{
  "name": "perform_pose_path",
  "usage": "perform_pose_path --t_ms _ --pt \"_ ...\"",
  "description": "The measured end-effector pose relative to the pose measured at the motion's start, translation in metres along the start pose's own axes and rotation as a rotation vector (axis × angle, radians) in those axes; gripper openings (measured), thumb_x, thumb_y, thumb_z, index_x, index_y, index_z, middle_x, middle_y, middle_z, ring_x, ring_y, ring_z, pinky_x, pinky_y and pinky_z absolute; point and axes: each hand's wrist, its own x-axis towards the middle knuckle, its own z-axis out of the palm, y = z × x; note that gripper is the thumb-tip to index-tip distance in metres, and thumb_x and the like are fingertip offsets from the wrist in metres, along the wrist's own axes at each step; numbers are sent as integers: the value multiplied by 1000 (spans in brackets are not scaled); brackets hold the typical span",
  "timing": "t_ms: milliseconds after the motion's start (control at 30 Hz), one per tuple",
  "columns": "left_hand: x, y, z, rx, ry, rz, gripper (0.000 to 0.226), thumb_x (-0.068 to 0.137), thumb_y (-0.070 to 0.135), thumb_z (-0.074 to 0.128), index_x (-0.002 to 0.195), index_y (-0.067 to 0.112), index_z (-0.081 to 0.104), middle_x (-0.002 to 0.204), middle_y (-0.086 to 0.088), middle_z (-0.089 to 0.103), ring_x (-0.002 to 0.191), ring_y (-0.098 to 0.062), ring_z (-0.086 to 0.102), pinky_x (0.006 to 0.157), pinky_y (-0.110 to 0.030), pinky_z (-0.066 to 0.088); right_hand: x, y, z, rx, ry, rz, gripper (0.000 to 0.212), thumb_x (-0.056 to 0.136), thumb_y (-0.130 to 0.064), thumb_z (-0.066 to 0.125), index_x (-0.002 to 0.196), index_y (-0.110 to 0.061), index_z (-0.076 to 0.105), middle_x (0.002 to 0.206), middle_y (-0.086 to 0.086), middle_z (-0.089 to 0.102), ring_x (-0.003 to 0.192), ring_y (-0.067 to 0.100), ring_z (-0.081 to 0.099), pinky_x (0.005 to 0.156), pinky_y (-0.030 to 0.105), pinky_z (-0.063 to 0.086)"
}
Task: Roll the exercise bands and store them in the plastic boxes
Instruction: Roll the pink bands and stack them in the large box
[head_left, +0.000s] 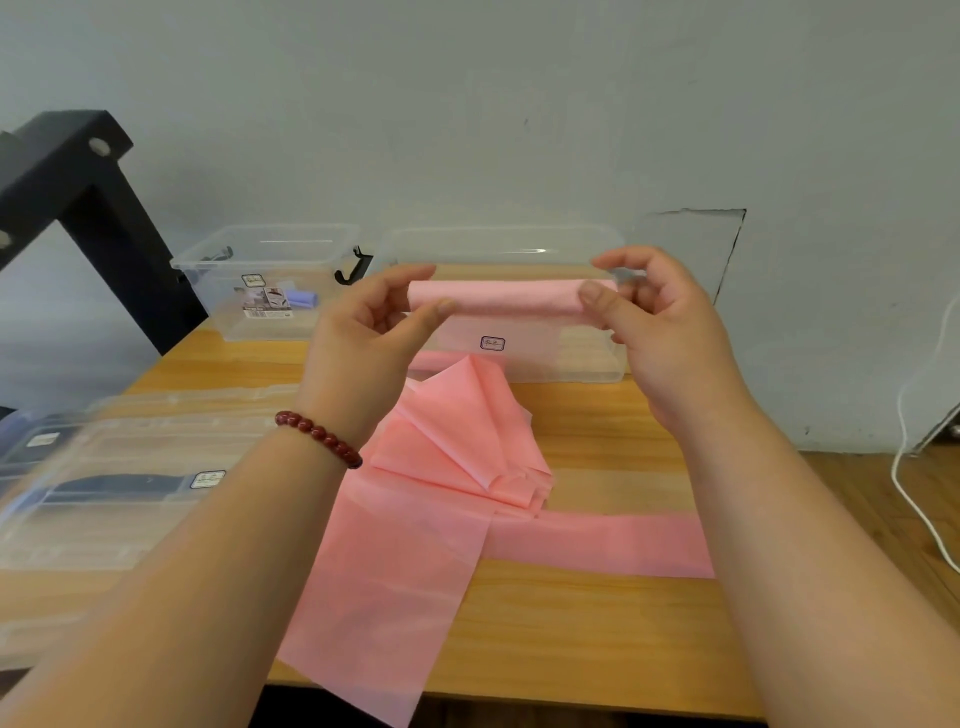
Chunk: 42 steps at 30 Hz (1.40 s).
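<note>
Small box (270, 249), perhaps holding 1 purple roll (302, 299), and large box (571, 364) stand behind the pink band (511, 297); left hand (363, 338) and right hand (660, 332) pinch its raised rolled end.

Bare table (597, 623) lies open at right; clear boxes (130, 493) crowd left.
</note>
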Motion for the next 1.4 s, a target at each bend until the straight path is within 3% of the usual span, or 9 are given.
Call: perform_pose_path --t_ms 167,300,533,767,900,1000,1167,1267,1400 --pt "1 0 2 31 34 -49 6 89 28 67 91 34 66 67 -6 48 58 -11 42 59 -27 37 -3 1 -1 17 -77 27 12 88 -18 69 97 -26 67 84 -3 60 72 0 56 67 11 44" --pt "0 -2 -2 35 -35 -56 18 85 28 72 98 40 67 77 -4 52 66 -15 41 64 -31 38 -2 6 -2 -36 -61 50 7 87 -23 70 93 -27 69 87 -3 63 78 6 56 72 18 45" --pt "3 -4 -1 35 21 -46 26 89 26 67 114 35 63 71 11 56 63 -6 47 63 -21 43 3 8 3 -65 -30 53 6 91 -27 65 88 -31 62 75 6 53 69 7 53 61 14 40" --pt "5 -5 -7 83 -16 -27 25 88 23 68 112 30 64 75 -4 48 60 -8 42 61 -17 41 3 9 2 -3 -106 83 13 86 -19 71 96 -26 67 83 -7 62 70 -3 57 65 9 42" --pt "1 0 -4 93 -4 -46 15 92 28 63 94 42 66 77 -10 50 62 -17 42 61 -25 38 1 10 3 -45 -66 63 6 87 -24 70 93 -27 69 87 -5 64 76 3 57 68 11 43" --pt "0 3 -1 84 6 -39 22 95 24 59 82 42 64 70 -4 52 50 -2 45 58 -17 41 1 8 4 -75 -23 48 3 89 -27 68 89 -24 70 86 -6 66 75 2 57 64 9 43" --pt "1 1 -1 62 -75 -51 22 91 22 64 101 42 62 74 -7 47 59 -9 41 63 -21 40 3 8 3 -47 30 29 3 89 -26 68 89 -28 66 73 8 54 66 4 50 60 13 40" --pt "0 1 0 68 -81 -47 22 91 22 65 106 37 64 78 -10 45 63 -12 38 62 -23 37 3 7 3 -50 28 5 8 91 -26 66 88 -33 64 66 0 40 57 4 40 53 13 34" --pt "0 3 3 54 3 -46 27 90 20 66 116 25 65 76 -6 52 59 -7 41 57 -12 38 2 5 3 -54 57 -5 12 92 -27 63 82 -34 65 76 -6 57 68 2 52 66 13 42"
